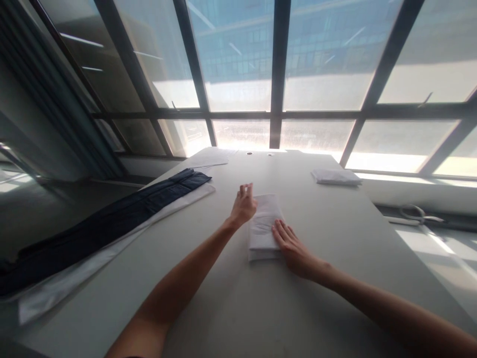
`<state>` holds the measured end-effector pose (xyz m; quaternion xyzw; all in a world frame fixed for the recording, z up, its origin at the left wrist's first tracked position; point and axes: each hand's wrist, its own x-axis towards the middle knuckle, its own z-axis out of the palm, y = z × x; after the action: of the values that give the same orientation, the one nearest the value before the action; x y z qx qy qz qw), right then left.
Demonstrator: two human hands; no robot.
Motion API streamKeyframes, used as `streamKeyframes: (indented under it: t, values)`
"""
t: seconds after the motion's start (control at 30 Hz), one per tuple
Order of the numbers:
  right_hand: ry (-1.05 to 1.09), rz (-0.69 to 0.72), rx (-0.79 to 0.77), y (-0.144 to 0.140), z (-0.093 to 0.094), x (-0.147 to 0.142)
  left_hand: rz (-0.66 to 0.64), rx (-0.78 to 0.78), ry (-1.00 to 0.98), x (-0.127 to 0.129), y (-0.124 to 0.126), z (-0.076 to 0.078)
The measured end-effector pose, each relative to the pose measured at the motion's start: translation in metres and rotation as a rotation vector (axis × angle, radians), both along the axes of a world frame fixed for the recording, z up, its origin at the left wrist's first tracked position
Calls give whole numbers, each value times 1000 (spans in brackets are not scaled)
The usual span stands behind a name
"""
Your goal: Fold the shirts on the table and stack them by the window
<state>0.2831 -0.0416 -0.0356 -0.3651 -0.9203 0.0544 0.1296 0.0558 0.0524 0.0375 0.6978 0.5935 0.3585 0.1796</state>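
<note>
a small white folded cloth [264, 226] lies near the middle of the pale grey bench [231, 303], close in front of the person. the right hand [292, 248] rests flat on the cloth's near right edge, fingers spread and pressing down. the left hand [244, 205] sits at the cloth's far left corner with its fingertips drawn together, seemingly pinching the edge, though the grip is hard to make out. a long dark navy garment [112, 221] lies on a white sheet [74, 276] along the bench's left side. another folded white cloth [336, 176] sits well apart at the far right, near the windows.
</note>
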Motion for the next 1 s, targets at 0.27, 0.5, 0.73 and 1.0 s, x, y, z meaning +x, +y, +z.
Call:
streamKeyframes:
  t: [0.27,0.5,0.73,1.0]
  values:
    - [59,96,70,-9,5,7,-533,-76,333,74,22,-22]
    - [-23,6,61,-27,17,7,-373,-267,269,41,47,-37]
    - [113,-185,78,-45,40,-54,-107,-210,178,21,47,-42]
    - [-50,-108,153,-20,16,-65,135,-191,289,16,3,-37]
